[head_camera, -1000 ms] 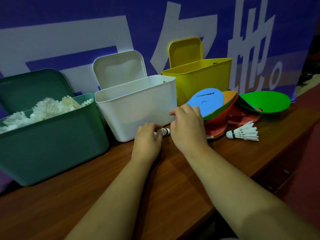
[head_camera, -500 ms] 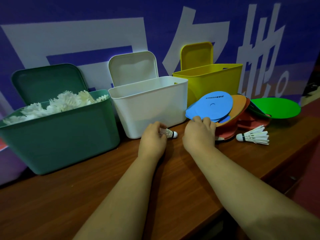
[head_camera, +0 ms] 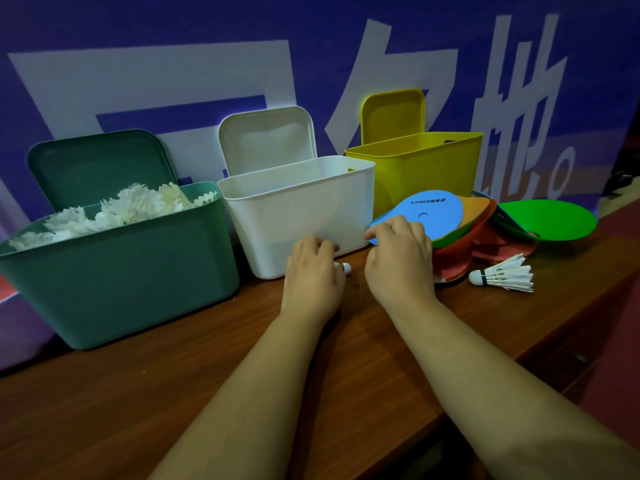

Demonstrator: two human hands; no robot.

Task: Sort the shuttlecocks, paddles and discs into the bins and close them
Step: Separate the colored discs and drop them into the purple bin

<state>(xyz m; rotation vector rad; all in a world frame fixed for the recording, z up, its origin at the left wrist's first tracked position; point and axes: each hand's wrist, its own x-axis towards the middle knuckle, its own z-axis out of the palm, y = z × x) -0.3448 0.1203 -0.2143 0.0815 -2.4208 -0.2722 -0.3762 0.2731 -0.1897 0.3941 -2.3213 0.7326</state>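
The left hand (head_camera: 313, 271) is curled down over a small shuttlecock (head_camera: 345, 269) on the worktop (head_camera: 207, 375), right in front of the white bin (head_camera: 301, 216) near the middle of the back edge. The fingers are bent round it, and only its white round tip peeks out. The right hand (head_camera: 398, 258) sits just beside it, with bent fingers at the near edge of the blue disc (head_camera: 426, 209). I cannot tell if they grip the disc or only touch it. The blue disc lies on top of a pile with red paddles (head_camera: 453, 261) and a green disc (head_camera: 550, 220), toward the right edge. A second shuttlecock (head_camera: 502, 277) lies on its side in front of that pile. The green bin (head_camera: 121, 265) by the left edge is heaped with white shuttlecocks, so this one likely goes there. A shuttlecock is very light, and its feathers bend and break easily, so it is best held softly by the hard round tip. The disc looks thin and light; its edge is a good place to pinch. All three lids, the yellow bin (head_camera: 426, 164) included, stand open.
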